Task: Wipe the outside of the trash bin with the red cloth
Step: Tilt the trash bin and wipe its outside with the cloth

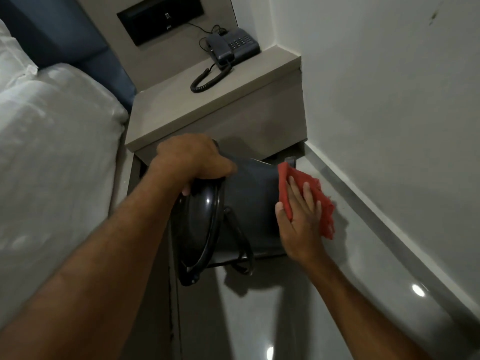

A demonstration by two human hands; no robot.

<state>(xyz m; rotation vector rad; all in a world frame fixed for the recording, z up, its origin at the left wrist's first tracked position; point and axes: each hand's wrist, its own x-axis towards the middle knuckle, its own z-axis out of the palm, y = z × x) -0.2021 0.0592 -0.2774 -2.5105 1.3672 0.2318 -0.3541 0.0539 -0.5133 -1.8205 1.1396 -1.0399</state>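
while the dark grey trash bin [249,203] is tipped on its side and held off the floor in front of a bedside table [207,110], its long axis runs left to right across the view — lid end toward the person's left, base toward the wall on the right. the left hand [192,159] is curled shut over the top rim by the lid, gripping it to keep the bin steady. the right hand [298,216] lies flat and open, fingers spread, pressing the red cloth [314,193] against the base end of the bin; the cloth sits between palm and bin, with loose folds hanging past the fingers. the right hand is the nearer one to the unwiped side wall, which stretches leftward from it toward the lid — so a stroke would likely travel that way. a black corded telephone [233,46] rests on the table. no brand, label or readable writing shows on the bin or cloth.
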